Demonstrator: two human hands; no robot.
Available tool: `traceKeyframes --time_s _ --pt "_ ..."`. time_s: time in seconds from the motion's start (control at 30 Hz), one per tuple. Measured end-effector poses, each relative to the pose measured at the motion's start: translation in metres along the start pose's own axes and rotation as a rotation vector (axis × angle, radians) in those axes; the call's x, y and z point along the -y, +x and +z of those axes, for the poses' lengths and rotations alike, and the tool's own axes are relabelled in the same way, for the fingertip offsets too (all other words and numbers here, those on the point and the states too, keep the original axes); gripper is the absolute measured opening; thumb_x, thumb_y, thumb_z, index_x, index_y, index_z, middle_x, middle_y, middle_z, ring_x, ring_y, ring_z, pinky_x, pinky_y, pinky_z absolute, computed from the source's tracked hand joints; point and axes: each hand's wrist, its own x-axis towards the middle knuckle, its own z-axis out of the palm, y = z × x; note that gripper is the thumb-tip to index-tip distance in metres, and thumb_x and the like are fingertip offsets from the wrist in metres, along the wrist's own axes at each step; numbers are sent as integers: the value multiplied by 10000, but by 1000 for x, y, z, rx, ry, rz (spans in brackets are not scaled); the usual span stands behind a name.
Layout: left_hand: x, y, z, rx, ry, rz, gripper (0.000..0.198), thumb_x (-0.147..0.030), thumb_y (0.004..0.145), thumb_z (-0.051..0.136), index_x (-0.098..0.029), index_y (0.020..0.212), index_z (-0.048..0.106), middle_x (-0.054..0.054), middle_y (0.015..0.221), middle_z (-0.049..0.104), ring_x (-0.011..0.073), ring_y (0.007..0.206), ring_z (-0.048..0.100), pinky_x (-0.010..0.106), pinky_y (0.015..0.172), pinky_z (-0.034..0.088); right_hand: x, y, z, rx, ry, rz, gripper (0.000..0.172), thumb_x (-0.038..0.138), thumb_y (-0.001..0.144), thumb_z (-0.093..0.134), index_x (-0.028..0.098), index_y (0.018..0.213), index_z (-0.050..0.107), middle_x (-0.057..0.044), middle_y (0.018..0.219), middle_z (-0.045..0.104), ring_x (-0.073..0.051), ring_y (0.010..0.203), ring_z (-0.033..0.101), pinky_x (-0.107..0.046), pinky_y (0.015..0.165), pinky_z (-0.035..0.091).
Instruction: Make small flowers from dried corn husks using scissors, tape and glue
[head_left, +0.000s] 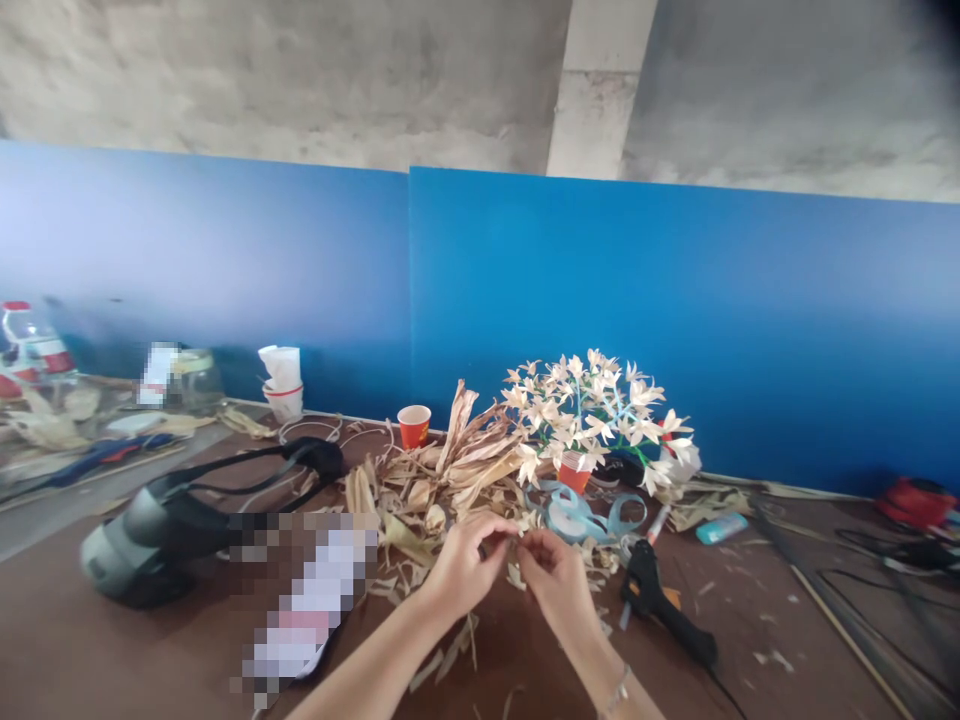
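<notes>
Over the near middle of the table, my left hand [474, 555] and my right hand [553, 572] meet fingertip to fingertip. Both are closed in a pinch, and what lies between the fingers is too small and blurred to name. Pale scraps show around the fingertips. Just beyond my hands spreads a heap of dried corn husks [480, 455]. White husk-like flowers [574, 400] on green stems stand in a red paper cup [574, 475]. A roll of light blue ribbon [568, 515] lies in front of that cup.
A black glue gun [660, 605] lies right of my hands, its cord trailing forward. To the left are a blurred-out phone [311, 610] and a grey-black headset [146, 540]. An orange paper cup [414, 428] stands behind; a blue partition [675, 300] closes the back.
</notes>
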Motion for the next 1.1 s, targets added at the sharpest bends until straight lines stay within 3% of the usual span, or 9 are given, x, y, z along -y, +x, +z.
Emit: traceKeyframes --time_s 0.13,0.27,0.57,0.77,1.0,1.1 --pt "1 0 -1 6 -18 -2 164 -50 714 501 -173 781 586 50 840 603 143 734 561 241 647 453 2 -1 -3 144 191 211 209 350 723 567 166 637 518 72 449 418 -41 341 316 -165 332 224" --pt "-1 0 -5 18 72 73 133 -90 742 513 -186 772 600 55 842 588 166 817 549 284 736 444 4 0 -5 149 371 293 212 344 694 610 176 631 498 76 468 392 -38 356 284 -166 333 185" --pt "-5 2 -4 29 19 19 120 -129 738 538 -177 775 641 72 882 601 178 854 558 298 779 435 4 1 -6 66 261 180 314 440 716 606 151 630 521 54 477 446 -38 361 348 -172 361 236" --pt "-3 7 -5 89 -140 -161 107 -161 732 540 -151 640 593 46 761 592 156 749 551 266 715 422 0 3 -6 67 128 117 295 453 701 611 161 692 574 44 479 494 -67 363 403 -192 366 274" --pt "1 5 -6 217 -353 -459 120 -172 699 475 -158 604 547 -27 596 497 113 599 442 223 579 344 1 2 -8 39 -170 -175 209 371 762 545 175 705 591 -2 589 569 -122 517 490 -224 482 375" --pt "1 3 -7 206 -436 -549 192 -221 725 438 -163 565 528 -33 561 469 112 581 426 231 585 339 4 0 -9 26 -221 -225 182 338 781 517 180 724 588 -7 595 570 -128 528 492 -233 505 386"
